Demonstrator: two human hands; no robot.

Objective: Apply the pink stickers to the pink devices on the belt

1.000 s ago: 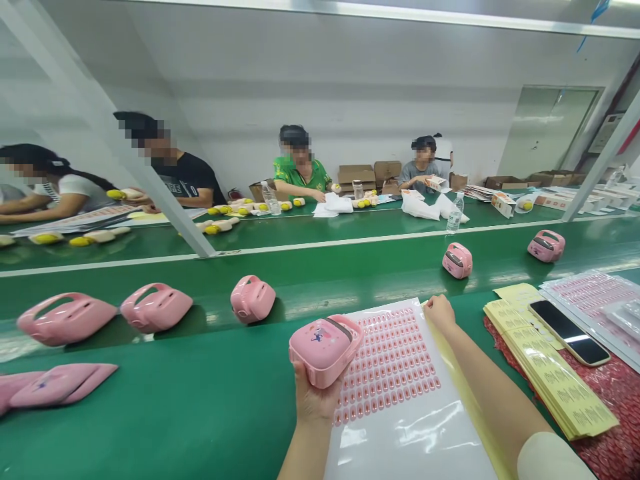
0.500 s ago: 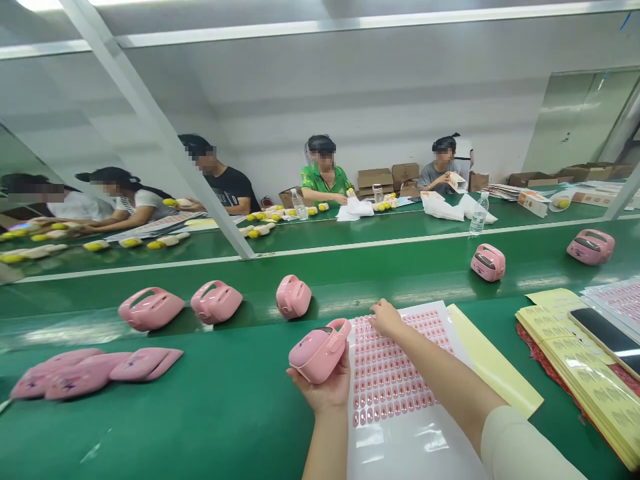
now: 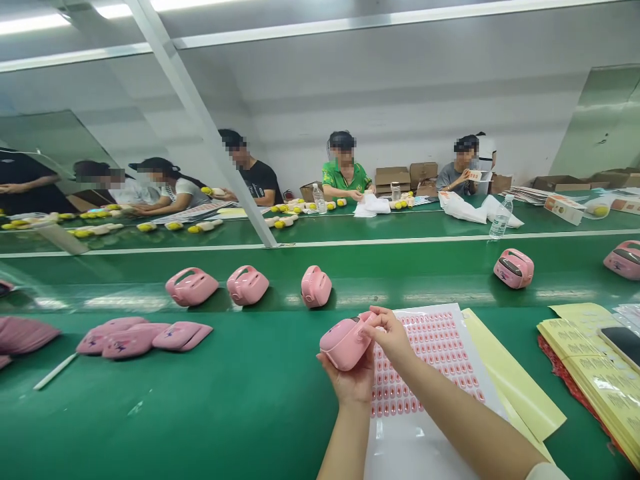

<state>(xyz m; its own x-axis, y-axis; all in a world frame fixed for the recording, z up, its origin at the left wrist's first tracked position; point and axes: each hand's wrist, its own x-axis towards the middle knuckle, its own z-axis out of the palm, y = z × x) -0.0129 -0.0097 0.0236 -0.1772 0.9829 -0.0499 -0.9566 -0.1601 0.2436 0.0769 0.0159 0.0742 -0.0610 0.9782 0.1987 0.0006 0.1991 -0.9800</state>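
Observation:
My left hand (image 3: 353, 381) holds a small pink handbag-shaped toy (image 3: 344, 343) from below, above the green table. My right hand (image 3: 390, 333) is at the toy's right end, fingers pinched against it; whether a sticker is between them I cannot make out. Under both hands lies a white sheet of small red stickers (image 3: 425, 360). A pale yellow backing sheet (image 3: 510, 387) sticks out from beneath it on the right.
Three pink toys (image 3: 247, 285) ride the green conveyor belt (image 3: 400, 267) ahead, two more (image 3: 513, 268) to the right. Flat pink parts (image 3: 140, 337) lie at left. Yellow label stacks (image 3: 590, 363) and a phone (image 3: 625, 341) at right. Several people work across the belt.
My right hand left the sticker sheet and came to the toy's end. My left hand tilted the toy and raised it slightly. The view swung left.

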